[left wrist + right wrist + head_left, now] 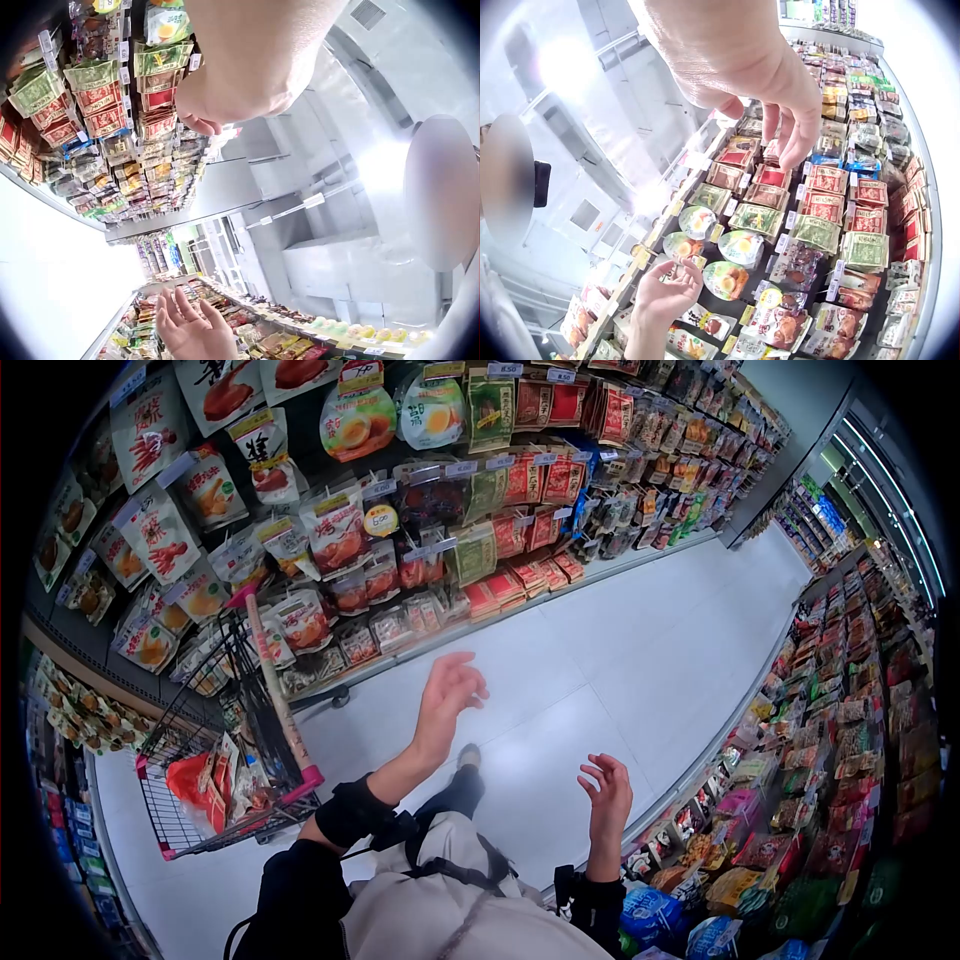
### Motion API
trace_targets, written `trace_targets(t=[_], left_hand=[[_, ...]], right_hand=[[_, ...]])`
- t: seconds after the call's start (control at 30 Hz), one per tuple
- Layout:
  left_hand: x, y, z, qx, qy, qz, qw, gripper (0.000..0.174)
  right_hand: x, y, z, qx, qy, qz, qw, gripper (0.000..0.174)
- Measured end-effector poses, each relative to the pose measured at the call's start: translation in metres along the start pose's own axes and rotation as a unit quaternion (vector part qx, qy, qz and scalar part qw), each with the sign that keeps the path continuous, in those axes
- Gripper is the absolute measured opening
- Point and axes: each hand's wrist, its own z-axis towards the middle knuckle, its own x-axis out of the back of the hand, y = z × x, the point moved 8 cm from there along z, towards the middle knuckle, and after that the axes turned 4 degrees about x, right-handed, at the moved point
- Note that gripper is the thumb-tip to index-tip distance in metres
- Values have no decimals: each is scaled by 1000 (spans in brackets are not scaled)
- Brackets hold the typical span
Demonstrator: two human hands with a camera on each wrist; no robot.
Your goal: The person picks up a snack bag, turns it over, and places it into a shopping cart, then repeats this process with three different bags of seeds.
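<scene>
My left hand [450, 700] hovers over the aisle floor in front of the hanging snack packs, holding nothing, its fingers loosely bent. Lower and to the right, my right hand [607, 800] is raised with fingers loosely curved and nothing in it. The two hands are well apart. In the left wrist view the right palm [196, 334] faces up at the bottom. The right wrist view shows the left hand [667, 292] overlapping the rack of packs. Nearest to the left hand are red flat packs [495, 592] on the bottom shelf.
A shopping cart [275, 680] with a pink-trimmed handle stands at my left, holding a red bag [195, 785] and other packages. Hanging packs [345, 530] fill the rack ahead. Another shelf of packaged snacks [780, 800] runs along my right. Pale floor [570, 690] lies between.
</scene>
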Motion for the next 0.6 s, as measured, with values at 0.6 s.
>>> trace_targets(t=[0.6], left_hand=[[55, -67, 211, 88, 142, 5, 986, 24]], right_hand=[[-50, 6, 250, -85, -61, -29, 994, 35]])
